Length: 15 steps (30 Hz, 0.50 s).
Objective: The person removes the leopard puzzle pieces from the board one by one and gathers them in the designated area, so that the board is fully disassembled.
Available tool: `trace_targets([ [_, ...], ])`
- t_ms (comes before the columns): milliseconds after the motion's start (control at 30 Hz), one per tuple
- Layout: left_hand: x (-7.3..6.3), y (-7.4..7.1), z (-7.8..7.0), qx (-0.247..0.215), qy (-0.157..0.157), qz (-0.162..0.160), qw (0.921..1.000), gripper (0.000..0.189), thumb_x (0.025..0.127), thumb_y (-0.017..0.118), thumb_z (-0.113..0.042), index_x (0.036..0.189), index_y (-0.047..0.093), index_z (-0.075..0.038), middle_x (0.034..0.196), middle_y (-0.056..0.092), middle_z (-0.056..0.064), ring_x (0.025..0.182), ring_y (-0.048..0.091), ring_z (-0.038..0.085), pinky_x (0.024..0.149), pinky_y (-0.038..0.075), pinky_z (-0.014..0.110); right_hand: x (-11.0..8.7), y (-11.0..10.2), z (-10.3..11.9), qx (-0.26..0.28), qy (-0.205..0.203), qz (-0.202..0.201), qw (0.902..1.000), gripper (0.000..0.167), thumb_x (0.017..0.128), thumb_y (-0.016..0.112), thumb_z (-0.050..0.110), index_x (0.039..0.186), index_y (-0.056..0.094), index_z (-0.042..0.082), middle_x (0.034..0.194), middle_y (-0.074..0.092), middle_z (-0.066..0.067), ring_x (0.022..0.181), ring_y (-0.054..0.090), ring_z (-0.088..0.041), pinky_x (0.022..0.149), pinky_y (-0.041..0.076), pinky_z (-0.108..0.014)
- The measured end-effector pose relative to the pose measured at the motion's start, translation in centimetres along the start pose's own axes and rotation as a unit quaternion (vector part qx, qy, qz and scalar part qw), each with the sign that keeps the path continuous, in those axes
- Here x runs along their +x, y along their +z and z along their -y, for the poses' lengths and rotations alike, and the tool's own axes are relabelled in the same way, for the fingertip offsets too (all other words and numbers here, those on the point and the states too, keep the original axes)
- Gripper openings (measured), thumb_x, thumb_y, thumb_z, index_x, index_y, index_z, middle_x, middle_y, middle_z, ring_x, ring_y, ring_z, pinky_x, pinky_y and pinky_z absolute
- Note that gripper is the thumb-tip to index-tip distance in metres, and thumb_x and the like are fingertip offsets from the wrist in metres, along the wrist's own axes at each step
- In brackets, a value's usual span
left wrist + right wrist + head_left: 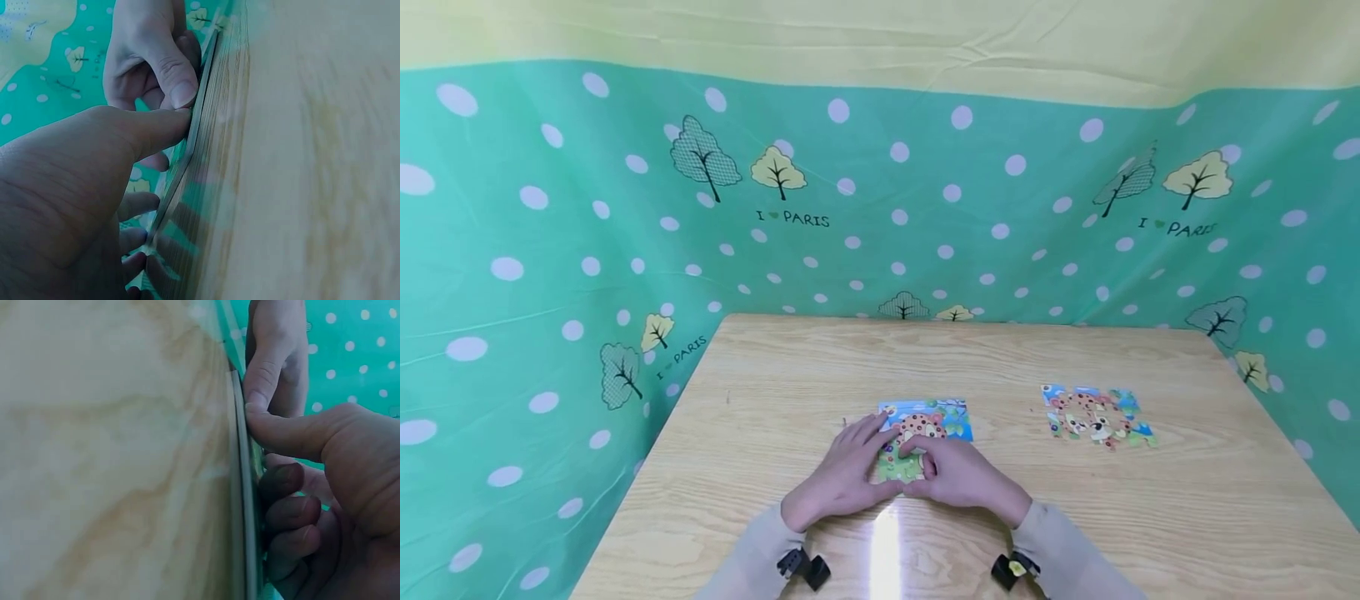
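Observation:
A flat jigsaw puzzle (957,429) with a spotted cartoon leopard, blue sky and green ground lies on the table, partly covered by both hands. My left hand (853,467) rests along its left side, fingers extended over the edge and thumb at the near edge. From the right, my right hand (962,473) reaches onto the picture with its index finger bent over the lower part. Its other fingers curl beneath the palm. Both thumbs meet at the near edge. The right wrist view shows the puzzle's thin edge (248,512) beside the curled fingers.
To the right, a group of joined puzzle pieces (1097,417) with a jagged outline shows another spotted animal picture. The wooden table (775,367) is bordered by a green dotted cloth (917,192) at the back and sides.

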<state>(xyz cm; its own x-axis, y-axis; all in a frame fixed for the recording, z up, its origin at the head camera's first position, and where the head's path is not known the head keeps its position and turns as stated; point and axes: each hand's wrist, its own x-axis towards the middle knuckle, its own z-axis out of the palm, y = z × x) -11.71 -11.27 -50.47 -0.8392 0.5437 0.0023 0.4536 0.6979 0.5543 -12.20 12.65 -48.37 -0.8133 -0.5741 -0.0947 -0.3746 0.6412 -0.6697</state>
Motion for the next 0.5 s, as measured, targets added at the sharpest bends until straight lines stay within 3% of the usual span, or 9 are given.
trace_targets([
  [200, 0.02, 0.25, 0.01, -0.01, 0.001, -0.001, 0.9999, 0.089, 0.095, 0.069, -0.063, 0.164, 0.042, -0.013, 0.177, 0.025, 0.015, 0.163, 0.023, 0.043, 0.129, 0.014, 0.073, 0.26, -0.35, -0.01, 0.048, 0.04, 0.023, 0.9978, 0.059, 0.088, 0.088, 0.04, 0.137, 0.066, 0.015, 0.064, 0.057, 0.011, 0.054, 0.049, -0.005, 0.053, 0.041, -0.023],
  [500, -0.1, 0.14, 0.0, -0.013, 0.008, -0.01, 0.9998, 0.085, 0.096, 0.071, -0.055, 0.163, 0.044, -0.011, 0.176, 0.027, 0.017, 0.162, 0.024, 0.044, 0.128, 0.015, 0.074, 0.73, -0.58, 0.0, 0.082, 0.05, 0.043, 0.9945, 0.046, 0.092, 0.084, 0.02, 0.134, 0.066, 0.014, 0.06, 0.05, 0.009, 0.052, 0.043, -0.007, 0.052, 0.036, -0.022],
])
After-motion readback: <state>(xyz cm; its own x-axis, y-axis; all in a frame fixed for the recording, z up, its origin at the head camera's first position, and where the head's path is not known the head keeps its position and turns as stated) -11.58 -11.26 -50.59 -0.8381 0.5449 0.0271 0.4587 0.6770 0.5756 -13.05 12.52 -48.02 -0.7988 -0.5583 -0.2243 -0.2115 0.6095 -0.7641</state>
